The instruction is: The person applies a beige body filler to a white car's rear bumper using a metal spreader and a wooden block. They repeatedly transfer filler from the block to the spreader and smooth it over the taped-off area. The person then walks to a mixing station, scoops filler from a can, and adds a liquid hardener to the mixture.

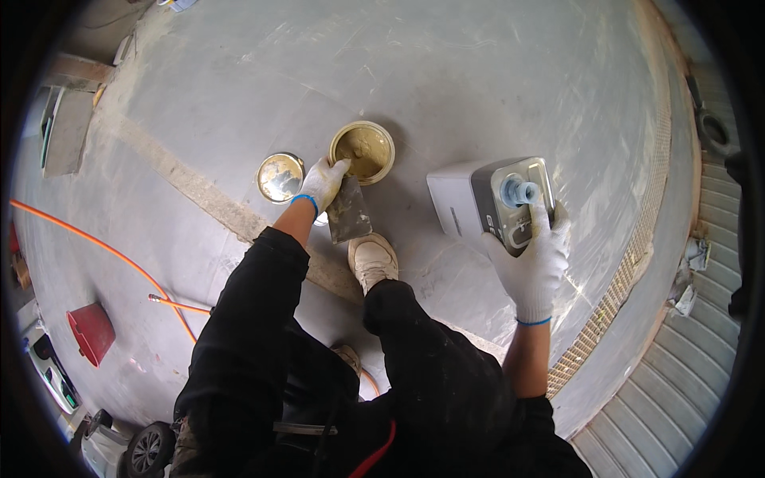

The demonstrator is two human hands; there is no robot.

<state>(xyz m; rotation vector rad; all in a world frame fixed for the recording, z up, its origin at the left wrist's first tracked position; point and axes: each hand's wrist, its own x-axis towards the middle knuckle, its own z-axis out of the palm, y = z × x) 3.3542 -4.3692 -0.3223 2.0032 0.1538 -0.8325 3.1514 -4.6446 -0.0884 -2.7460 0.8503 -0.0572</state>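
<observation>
My left hand (322, 182), in a white glove, grips the upper end of a dark, smeared flat putty spreader (348, 212). Its thumb side is close to the rim of a round tin (386, 163), which holds yellowish-brown paste. Left of that hand lies a round tin lid (280, 177) streaked with paste. My right hand (535, 267), also gloved, rests on the dark top of a white and grey box-shaped canister (470, 199). Its fingers are spread, the index finger reaching to the bluish plastic spout (518, 191) and the thumb lying on the top panel.
My shoe (373, 261) stands just below the spreader. An orange hose (103, 248) crosses the grey floor at left, near a red bucket (92, 332). A perforated floor strip (594, 338) and ribbed sheeting (661, 398) run along the right. A wheel (150, 450) is at lower left.
</observation>
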